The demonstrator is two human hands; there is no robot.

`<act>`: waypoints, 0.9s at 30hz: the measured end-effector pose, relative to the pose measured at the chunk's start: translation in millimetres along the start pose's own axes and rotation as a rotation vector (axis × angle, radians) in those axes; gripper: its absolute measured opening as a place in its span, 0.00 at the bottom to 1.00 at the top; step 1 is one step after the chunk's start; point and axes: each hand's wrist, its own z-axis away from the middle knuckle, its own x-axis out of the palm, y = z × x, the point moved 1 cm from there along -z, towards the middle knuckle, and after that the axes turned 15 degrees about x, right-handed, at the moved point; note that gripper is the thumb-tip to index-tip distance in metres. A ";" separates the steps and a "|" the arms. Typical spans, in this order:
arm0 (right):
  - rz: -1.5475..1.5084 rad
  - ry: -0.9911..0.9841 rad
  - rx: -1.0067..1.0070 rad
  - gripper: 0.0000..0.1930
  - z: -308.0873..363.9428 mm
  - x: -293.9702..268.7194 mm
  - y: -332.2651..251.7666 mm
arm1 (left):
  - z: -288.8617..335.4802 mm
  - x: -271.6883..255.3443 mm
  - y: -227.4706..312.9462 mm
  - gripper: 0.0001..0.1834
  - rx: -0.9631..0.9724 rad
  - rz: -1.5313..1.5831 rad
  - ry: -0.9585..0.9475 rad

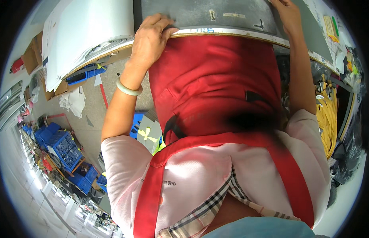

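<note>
My left hand (149,41) rests at the near edge of the work table, by the left side of a dark grey board (192,15). Its fingers are bent over the board and the thumb stands apart from them, so it looks open; I see nothing in it. A pale bangle (128,88) circles that wrist. My right hand (288,16) is at the board's right side, near the upper edge of the view. Its fingertips are partly cut off, and whether it holds anything is hidden. Tape strips (234,15) and a black mark lie on the board.
Left of the board lies a thick roll of white sheet (89,29). A green and yellow item (332,28) is at the table's right. Yellow straps (326,115) hang below on the right. Blue crates (65,148) and crumpled paper (73,102) are on the left floor. A red apron (216,75) covers my front.
</note>
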 end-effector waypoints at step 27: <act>-0.103 -0.081 0.026 0.12 6.2 8.8 -0.2 | 11.4 -5.2 -1.3 0.09 0.001 -0.130 0.021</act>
